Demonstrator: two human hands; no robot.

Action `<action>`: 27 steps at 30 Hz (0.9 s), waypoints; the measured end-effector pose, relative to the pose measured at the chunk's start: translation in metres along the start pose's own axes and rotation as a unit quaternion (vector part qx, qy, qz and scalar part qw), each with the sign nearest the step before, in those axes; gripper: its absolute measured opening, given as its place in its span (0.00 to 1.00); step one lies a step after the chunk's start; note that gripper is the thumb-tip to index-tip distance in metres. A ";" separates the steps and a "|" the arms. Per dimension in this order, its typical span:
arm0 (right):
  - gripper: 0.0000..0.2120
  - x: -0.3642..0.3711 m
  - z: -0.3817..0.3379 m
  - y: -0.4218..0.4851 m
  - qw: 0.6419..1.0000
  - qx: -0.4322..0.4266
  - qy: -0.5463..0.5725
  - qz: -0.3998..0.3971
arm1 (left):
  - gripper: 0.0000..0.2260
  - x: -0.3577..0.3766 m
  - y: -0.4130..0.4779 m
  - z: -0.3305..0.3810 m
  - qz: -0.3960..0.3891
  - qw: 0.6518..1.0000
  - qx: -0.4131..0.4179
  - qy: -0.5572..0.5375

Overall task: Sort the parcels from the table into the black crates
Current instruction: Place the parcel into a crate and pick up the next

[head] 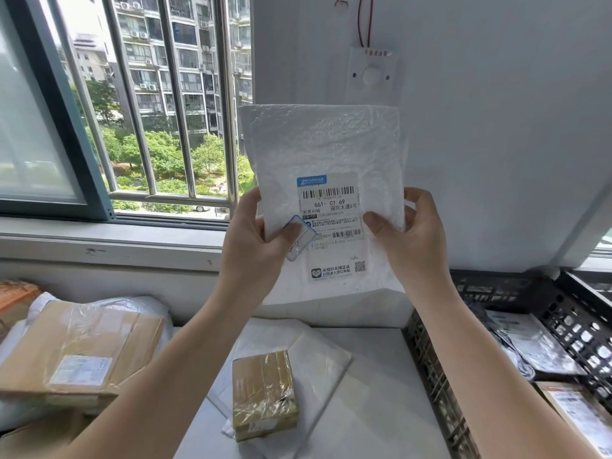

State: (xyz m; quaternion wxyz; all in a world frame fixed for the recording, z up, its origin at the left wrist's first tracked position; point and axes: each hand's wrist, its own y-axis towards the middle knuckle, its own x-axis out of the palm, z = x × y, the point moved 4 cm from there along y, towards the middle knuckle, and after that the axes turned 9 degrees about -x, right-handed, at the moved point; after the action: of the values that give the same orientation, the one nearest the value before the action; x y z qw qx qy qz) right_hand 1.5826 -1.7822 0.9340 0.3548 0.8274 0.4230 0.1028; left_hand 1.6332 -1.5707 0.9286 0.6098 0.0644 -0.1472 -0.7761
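A white bubble-mailer parcel [323, 150] with a shipping label facing me is held upright in front of the wall, high above the table. My left hand [255, 240] pinches its lower left edge, thumb on the label. My right hand [410, 233] grips its lower right edge, thumb on the front. A black crate [437, 385] stands at the right with grey and white bagged parcels [530, 342] and a cardboard box [576, 415] inside. On the white table [374, 409] below lies a small taped cardboard parcel [263, 392] on flat white mailers [318, 356].
At the left lies a large cardboard box [79, 349] on white bagged parcels, with more packages around it. A barred window [172, 104] and its sill run behind the table. A white wall with a switch box [371, 74] rises at the back.
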 end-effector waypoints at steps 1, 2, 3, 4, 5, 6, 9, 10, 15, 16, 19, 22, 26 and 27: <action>0.18 0.000 0.001 0.000 1.000 0.001 0.002 0.000 | 0.22 0.001 0.000 0.000 -0.002 1.000 0.001 0.002; 0.18 -0.001 0.002 0.000 1.000 0.001 0.004 0.001 | 0.22 0.002 0.000 0.000 -0.003 1.000 0.002 0.003; 0.18 -0.001 0.003 0.000 1.000 0.002 0.005 0.002 | 0.22 0.002 0.000 -0.001 -0.003 1.000 0.003 0.003; 0.18 -0.001 0.003 0.000 1.000 0.003 0.006 0.003 | 0.22 0.003 -0.001 -0.001 -0.002 1.000 0.003 0.003; 0.18 -0.002 0.004 0.000 1.000 0.004 0.006 0.004 | 0.22 0.004 -0.001 -0.002 -0.002 1.000 0.003 0.003; 0.18 -0.002 0.005 0.000 1.000 0.004 0.006 0.004 | 0.23 0.005 -0.001 -0.002 -0.001 1.000 0.004 0.003; 0.19 -0.004 0.008 0.000 1.000 0.002 0.006 0.002 | 0.24 0.008 -0.003 -0.003 0.006 1.000 0.007 0.007; 0.19 -0.006 0.009 0.000 1.000 0.002 0.007 0.002 | 0.24 0.010 -0.003 -0.003 0.007 1.000 0.007 0.007; 0.18 -0.016 0.016 0.002 1.000 0.007 0.012 -0.006 | 0.24 0.022 -0.004 -0.007 0.015 1.000 0.005 0.012; 0.18 -0.019 0.018 0.003 1.000 0.007 0.013 -0.008 | 0.24 0.025 -0.005 -0.008 0.016 1.000 0.006 0.012; 0.19 -0.028 0.025 0.005 1.000 0.008 0.017 -0.011 | 0.24 0.036 -0.006 -0.011 0.019 1.000 0.000 0.014; 0.19 -0.039 0.036 0.007 1.000 0.014 0.021 -0.012 | 0.25 0.049 -0.008 -0.016 0.026 0.999 -0.011 0.022; 0.19 -0.058 0.054 0.007 0.999 0.025 0.020 -0.016 | 0.25 0.070 -0.012 -0.021 0.032 0.998 -0.011 0.044; 0.18 -0.062 0.058 0.007 0.999 0.027 0.018 -0.017 | 0.25 0.074 -0.013 -0.022 0.038 0.998 -0.012 0.047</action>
State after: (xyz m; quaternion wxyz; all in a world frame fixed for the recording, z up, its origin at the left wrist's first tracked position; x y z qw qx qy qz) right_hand 1.5754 -1.8622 0.9045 0.3267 0.8272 0.4461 0.0999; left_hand 1.6089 -1.6426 0.9092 0.6461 0.0879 -0.1115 -0.7500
